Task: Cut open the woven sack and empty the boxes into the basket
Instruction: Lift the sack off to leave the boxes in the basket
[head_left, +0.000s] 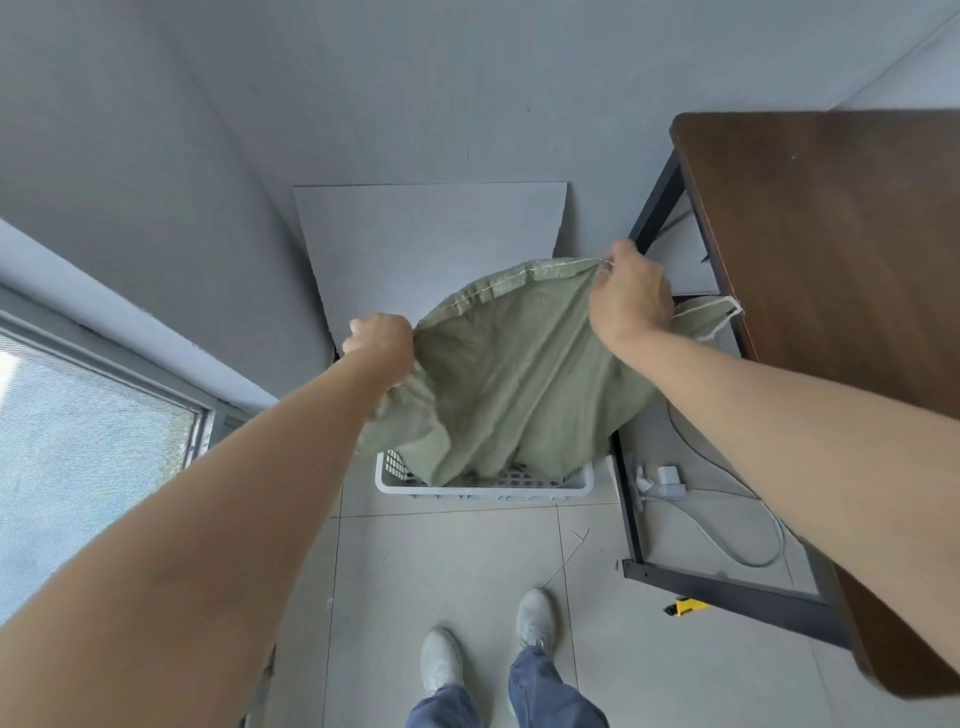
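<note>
A pale green woven sack (514, 374) hangs upside down over a white plastic basket (483, 488) on the floor. My left hand (382, 338) grips the sack's left corner. My right hand (631, 296) grips its stitched seam at the upper right, where a loose white string (719, 322) trails off. The sack's lower end drapes into the basket and hides what is inside; no boxes are visible.
A dark wooden table (841, 291) on a black metal frame stands at the right. A yellow cutter (685, 607) lies on the floor by the frame, near white cables and a plug (670, 480). A grey board (431, 234) leans on the wall behind the basket. A window is at left.
</note>
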